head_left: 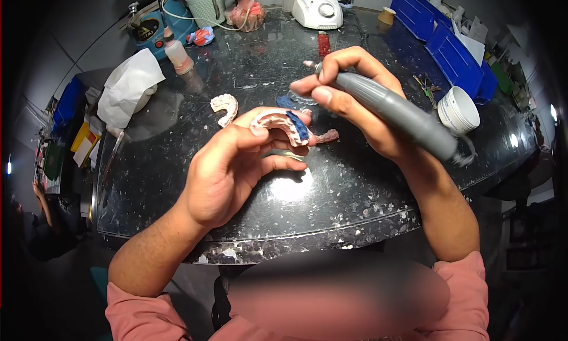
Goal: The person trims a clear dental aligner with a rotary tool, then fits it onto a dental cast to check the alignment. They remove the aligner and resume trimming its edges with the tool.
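Observation:
My left hand (220, 170) is closed on a horseshoe-shaped dental cast (283, 123), held up above the black bench. Blue material (298, 128) covers the cast's right side. In my right hand (370, 104) is a grey rotary handpiece (395, 107), gripped like a pen. Its tip (310, 64) points up and left, apart from the cast. A second dental cast (223, 108) lies on the bench beyond my left hand. Just behind the held cast are a blue piece (285, 102) and a pinkish strip (327, 136), both partly hidden or small.
A white control box (318, 8) stands at the back. White tub (458, 111), keys (425, 88) and blue bins (455, 63) are on the right. A dropper bottle (177, 54), white cloth (127, 92) and brush-like tool (113, 154) sit left. Another person (44, 208) is at far left.

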The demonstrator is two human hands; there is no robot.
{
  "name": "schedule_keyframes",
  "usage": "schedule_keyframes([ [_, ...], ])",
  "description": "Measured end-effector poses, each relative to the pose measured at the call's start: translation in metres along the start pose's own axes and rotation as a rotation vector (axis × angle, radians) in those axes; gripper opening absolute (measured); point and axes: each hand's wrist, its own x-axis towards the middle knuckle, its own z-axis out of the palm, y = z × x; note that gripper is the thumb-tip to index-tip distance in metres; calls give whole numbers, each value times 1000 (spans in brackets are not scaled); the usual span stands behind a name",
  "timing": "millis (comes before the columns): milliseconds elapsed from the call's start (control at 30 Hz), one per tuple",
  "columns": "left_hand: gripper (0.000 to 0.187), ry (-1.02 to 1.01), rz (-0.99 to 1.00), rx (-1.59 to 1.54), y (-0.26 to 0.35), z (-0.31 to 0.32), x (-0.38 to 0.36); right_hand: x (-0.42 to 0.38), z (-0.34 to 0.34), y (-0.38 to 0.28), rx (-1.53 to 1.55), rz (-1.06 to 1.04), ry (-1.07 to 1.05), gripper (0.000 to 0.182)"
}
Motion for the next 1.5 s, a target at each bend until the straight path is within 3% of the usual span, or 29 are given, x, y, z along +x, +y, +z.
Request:
schedule_keyframes([
  [100, 50, -86, 4, -18, -4, -3, 0, -4, 8, -17, 250, 199, -75, 25],
  [233, 45, -113, -23, -70, -3, 4, -3, -3, 4, -5, 243, 161, -105, 38],
  [467, 45, -87, -36, -92, -3, 6, -3, -2, 1, -3, 269, 135, -101, 44],
  [633, 44, -45, -31, -97, -2, 5, -3, -3, 6, -7, 210, 96, -132, 42],
  [700, 43, -65, -39, -125, -2, 6, -4, -5, 10, -5, 50, 20, -70, 40],
  [833, 39, 10, -20, 60, -7, 12, -5, -7, 14, -2, -60, -31, -65, 37],
  [933, 37, 2, 2, 118, -10, 10, -4, -9, 18, -5, -9, 80, -40, 38],
  [1067, 43, -9, -52, 64, -10, 6, -2, -8, 18, -4, -29, 72, -42, 34],
  [1133, 43, 13, -70, 48, -7, 6, -2, -6, 16, -5, 127, 114, 25, 29],
  [1200, 44, 35, -86, 32, -3, 7, -2, -1, 5, 1, -36, 34, 116, 25],
  [1300, 45, 80, -79, 21, 0, 6, -2, 6, -5, 9, 40, 59, 274, 19],
  [1400, 44, 96, -72, 7, -1, 4, -2, 8, -13, 29, 23, 12, 278, 19],
  [1500, 43, 96, -68, 3, -1, 2, -1, 14, -22, 44, -334, -85, 141, 19],
])
